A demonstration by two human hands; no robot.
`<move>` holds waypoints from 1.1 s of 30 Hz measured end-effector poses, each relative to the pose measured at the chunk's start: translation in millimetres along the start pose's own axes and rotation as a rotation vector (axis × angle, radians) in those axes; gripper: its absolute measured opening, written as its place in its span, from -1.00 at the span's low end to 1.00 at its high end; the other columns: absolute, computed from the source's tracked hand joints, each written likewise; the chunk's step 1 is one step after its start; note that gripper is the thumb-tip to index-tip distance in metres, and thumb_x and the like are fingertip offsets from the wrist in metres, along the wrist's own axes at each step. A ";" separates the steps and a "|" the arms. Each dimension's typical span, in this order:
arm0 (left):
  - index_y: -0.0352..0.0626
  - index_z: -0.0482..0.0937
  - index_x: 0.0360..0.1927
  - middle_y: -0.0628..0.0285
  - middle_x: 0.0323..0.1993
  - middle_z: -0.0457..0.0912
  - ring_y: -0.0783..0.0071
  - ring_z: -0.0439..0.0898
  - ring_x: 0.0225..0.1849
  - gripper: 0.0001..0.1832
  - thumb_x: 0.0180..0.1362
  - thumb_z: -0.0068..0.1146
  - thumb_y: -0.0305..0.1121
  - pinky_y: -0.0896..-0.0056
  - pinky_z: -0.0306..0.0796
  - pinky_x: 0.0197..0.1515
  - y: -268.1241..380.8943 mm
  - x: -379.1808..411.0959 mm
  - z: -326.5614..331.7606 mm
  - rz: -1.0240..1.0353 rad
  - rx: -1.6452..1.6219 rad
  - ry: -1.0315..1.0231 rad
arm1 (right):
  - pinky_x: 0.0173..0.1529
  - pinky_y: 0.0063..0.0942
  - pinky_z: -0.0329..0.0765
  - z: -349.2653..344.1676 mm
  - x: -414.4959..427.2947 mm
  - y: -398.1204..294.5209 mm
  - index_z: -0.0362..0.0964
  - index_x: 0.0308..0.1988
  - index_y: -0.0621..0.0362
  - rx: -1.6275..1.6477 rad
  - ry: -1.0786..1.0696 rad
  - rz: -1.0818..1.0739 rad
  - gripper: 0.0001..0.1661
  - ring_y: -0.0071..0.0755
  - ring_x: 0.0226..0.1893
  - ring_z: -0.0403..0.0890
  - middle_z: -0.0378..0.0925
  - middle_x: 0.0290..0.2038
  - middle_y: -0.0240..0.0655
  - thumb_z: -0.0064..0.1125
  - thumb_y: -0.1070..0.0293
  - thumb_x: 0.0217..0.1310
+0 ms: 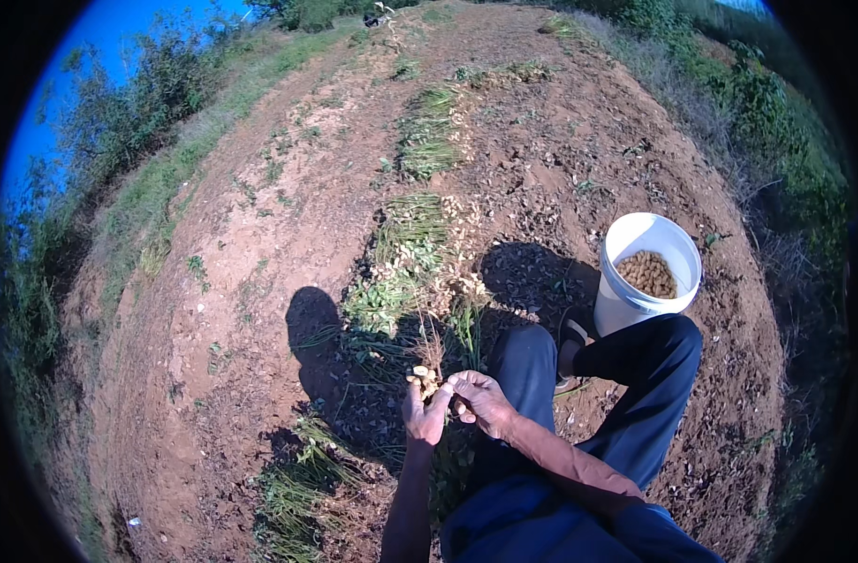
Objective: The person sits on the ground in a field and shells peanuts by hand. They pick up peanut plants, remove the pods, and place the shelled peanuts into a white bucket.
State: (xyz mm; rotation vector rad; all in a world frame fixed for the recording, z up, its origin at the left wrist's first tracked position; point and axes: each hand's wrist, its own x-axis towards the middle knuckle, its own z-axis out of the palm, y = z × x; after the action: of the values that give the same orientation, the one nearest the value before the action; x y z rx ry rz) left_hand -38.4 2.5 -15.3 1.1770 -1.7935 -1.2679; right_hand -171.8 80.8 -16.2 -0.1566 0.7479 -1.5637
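My left hand (424, 415) grips a pulled peanut plant, with a cluster of pale peanut pods (423, 376) above its fingers. Thin brown roots (429, 349) stick out past the pods. Close against it on the right, my right hand (481, 402) has its thumb and fingertips pinched together at the cluster; whether a pod is between them is hidden. Beyond both hands lies a row of uprooted peanut plants (413, 229) with leafy green stems and pods along the right side. A white plastic bucket (612, 302), partly filled with loose peanuts (647, 274), stands to the right.
My bent knees (527, 352) are between the hands and the bucket. More pulled plants (298, 492) lie at the lower left. Reddish-brown soil (232, 338) with dry leaves surrounds the row. Bushes (140, 105) border the field on both sides. A dark object (370, 20) sits far off.
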 end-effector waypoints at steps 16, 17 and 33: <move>-0.29 0.51 0.12 0.27 -0.16 0.66 0.56 0.58 -0.20 -0.62 0.32 0.25 -0.31 0.45 0.48 -0.12 -0.4 -1.4 -5.6 0.027 -0.062 -0.074 | -0.71 -0.61 0.05 5.8 -0.7 -2.2 0.38 -0.29 0.04 -0.163 0.039 0.070 -0.68 -0.69 -0.72 0.28 0.32 -0.53 -0.53 0.22 0.09 0.47; -0.29 0.51 0.12 0.27 -0.16 0.66 0.56 0.58 -0.19 -0.62 0.32 0.24 -0.32 0.45 0.48 -0.12 -3.3 -1.4 -6.9 0.025 -0.085 -0.075 | -0.71 -0.61 0.04 7.7 -2.5 -2.9 0.37 -0.29 0.04 -0.158 0.039 0.080 -0.68 -0.69 -0.72 0.27 0.32 -0.54 -0.53 0.23 0.09 0.47; -0.25 0.52 0.14 0.30 -0.15 0.65 0.59 0.56 -0.20 -0.59 0.31 0.24 -0.27 0.47 0.45 -0.12 9.4 -6.0 -7.8 -0.021 -0.167 -0.123 | -0.70 -0.62 0.06 7.6 -5.6 -5.5 0.37 -0.28 0.04 -0.132 0.023 0.100 -0.68 -0.68 -0.70 0.30 0.34 -0.55 -0.51 0.23 0.09 0.47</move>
State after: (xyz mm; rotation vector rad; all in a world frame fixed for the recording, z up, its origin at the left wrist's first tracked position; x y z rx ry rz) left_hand -32.2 6.4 -3.9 1.0475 -1.7266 -1.5001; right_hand -171.7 83.0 -5.5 -0.1954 0.8648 -1.4237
